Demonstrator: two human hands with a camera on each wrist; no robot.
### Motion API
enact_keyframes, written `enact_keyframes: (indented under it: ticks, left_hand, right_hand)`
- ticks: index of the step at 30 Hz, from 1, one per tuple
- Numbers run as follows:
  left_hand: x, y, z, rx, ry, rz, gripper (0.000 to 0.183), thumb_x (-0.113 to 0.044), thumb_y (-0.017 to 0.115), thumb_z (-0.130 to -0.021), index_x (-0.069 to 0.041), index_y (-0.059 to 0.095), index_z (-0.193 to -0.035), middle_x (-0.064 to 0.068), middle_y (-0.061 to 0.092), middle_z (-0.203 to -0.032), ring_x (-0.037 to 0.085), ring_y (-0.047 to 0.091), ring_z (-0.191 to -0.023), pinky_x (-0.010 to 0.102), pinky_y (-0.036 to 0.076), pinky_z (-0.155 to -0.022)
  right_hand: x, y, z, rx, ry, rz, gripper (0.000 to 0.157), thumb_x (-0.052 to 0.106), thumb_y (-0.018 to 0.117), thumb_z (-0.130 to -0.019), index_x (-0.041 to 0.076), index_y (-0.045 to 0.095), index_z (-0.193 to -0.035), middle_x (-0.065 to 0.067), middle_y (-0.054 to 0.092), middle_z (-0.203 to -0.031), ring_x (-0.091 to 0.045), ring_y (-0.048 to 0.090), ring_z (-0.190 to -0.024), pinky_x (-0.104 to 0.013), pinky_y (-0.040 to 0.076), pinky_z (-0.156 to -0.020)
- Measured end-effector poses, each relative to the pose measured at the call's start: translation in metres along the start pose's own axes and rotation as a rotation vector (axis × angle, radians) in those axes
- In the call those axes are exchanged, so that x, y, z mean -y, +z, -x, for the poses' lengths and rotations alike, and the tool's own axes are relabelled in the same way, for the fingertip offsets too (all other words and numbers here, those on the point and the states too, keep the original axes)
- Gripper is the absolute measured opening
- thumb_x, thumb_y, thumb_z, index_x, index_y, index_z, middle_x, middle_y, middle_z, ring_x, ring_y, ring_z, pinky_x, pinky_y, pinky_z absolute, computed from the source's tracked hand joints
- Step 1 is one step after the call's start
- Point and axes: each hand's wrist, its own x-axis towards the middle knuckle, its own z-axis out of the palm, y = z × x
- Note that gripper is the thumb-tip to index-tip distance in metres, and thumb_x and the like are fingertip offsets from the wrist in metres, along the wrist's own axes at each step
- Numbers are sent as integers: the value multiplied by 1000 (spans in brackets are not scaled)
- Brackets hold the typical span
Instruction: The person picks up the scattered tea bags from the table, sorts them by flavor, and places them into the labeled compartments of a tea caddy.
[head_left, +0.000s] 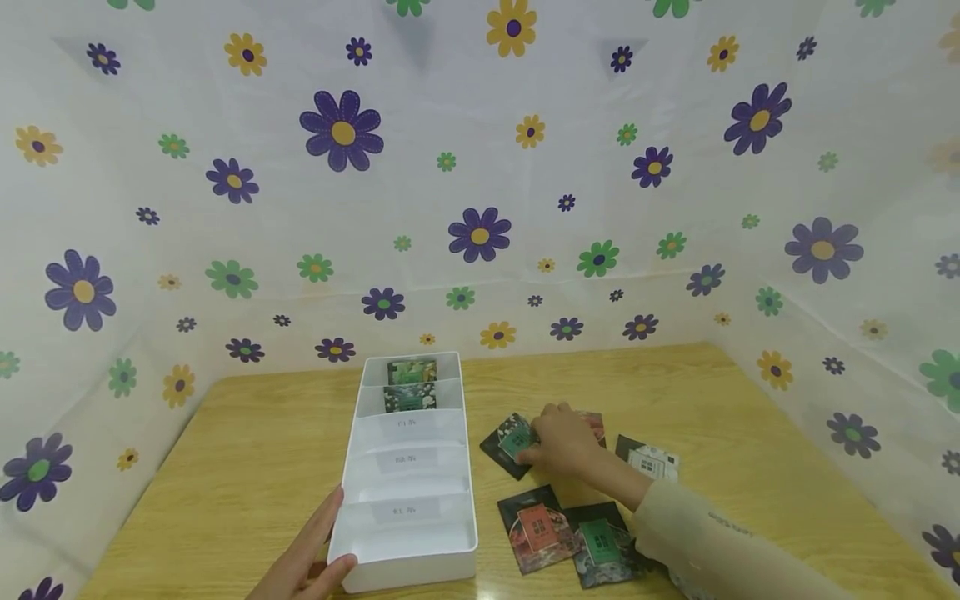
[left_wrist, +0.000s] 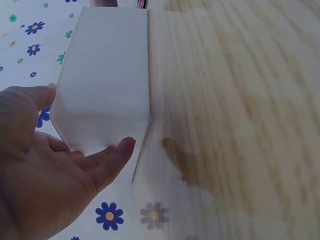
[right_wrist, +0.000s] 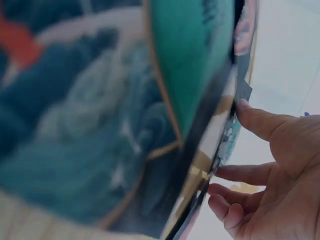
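Note:
On the left stands a long white divided box (head_left: 402, 575) with small labels on its dividers. My left hand (head_left: 303, 554) holds its near left corner, thumb on the front wall and fingers along the side; the left wrist view shows them at the box's wall (left_wrist: 102, 70). A dark tea sachet with a green label (head_left: 514, 437) lies just right of the box. My right hand (head_left: 564, 439) grips that sachet's right edge, thumb and fingertips around it. In the right wrist view, the fingers (right_wrist: 245, 173) are partly behind a blurred sachet (right_wrist: 100, 110) close to the camera.
Two green-patterned sachets (head_left: 410, 398) stand in the box's far compartments. Right of the box lie a red-labelled sachet (head_left: 538, 530), a green-labelled one (head_left: 602, 543) and a white-labelled one (head_left: 651, 462). Another reddish sachet (head_left: 595, 423) is partly behind my right hand. Flowered cloth (head_left: 480, 167) surrounds the wooden table.

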Motion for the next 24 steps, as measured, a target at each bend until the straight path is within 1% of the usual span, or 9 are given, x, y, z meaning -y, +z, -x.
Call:
enact_keyframes:
  ticks: [2, 6, 12, 14, 18, 21, 24]
  left_hand:
    - [0, 0, 0, 4, -4, -1, 80, -28, 64, -89, -9, 15, -150, 11, 13, -153, 34, 26, -131, 32, 52, -77]
    - [1, 1, 0, -7, -6, 2, 80, -27, 65, -88, -9, 16, -150, 11, 14, -153, 34, 25, -131, 31, 52, -76]
    - [1, 1, 2, -25, 8, 2, 80, -26, 66, -88, -9, 18, -149, 11, 16, -152, 34, 26, -130, 29, 52, -74]
    - [1, 1, 2, -23, 3, -2, 80, -27, 65, -88, -10, 17, -149, 11, 16, -152, 33, 26, -131, 28, 51, -74]
    - [0, 1, 1, -14, -12, -10, 80, -29, 65, -88, -11, 17, -150, 10, 15, -152, 33, 26, -131, 28, 51, -74]
    - [0, 1, 1, -15, -21, -9, 80, -29, 64, -89, -12, 17, -150, 9, 15, -152, 32, 27, -131, 28, 51, -75]
    - [1, 2, 1, -20, -19, -3, 79, -28, 65, -88, -12, 17, -150, 9, 15, -152, 31, 27, -131, 26, 50, -75]
  right_hand:
    - [1, 0, 0, 18, 13, 16, 40, 49, 75, -72, 12, 60, -70, -3, 46, -75, -21, 39, -72, -33, 38, -58]
    - [2, -1, -3, 36, 29, 10, 42, 48, 77, -71, 9, 62, -76, -3, 45, -77, -22, 39, -73, -35, 38, -61]
    - [0, 0, -10, 56, 38, 13, 43, 50, 77, -70, 10, 59, -73, -4, 47, -79, -23, 38, -75, -37, 36, -65]
    - [-1, 1, -11, 45, 43, -3, 45, 50, 78, -69, 9, 61, -78, -4, 49, -82, -23, 39, -76, -37, 37, -67]
    - [-2, 3, -14, 10, 50, -53, 54, 47, 81, -66, 7, 62, -98, -3, 53, -85, -21, 43, -77, -38, 40, -68]
    - [-2, 4, -16, -8, 60, -104, 58, 40, 84, -65, 7, 60, -107, -1, 57, -82, -18, 49, -69, -34, 42, -61]
    - [-3, 5, -19, -26, 72, -179, 55, 31, 84, -68, 7, 59, -112, -1, 62, -83, -13, 53, -66, -30, 44, -55]
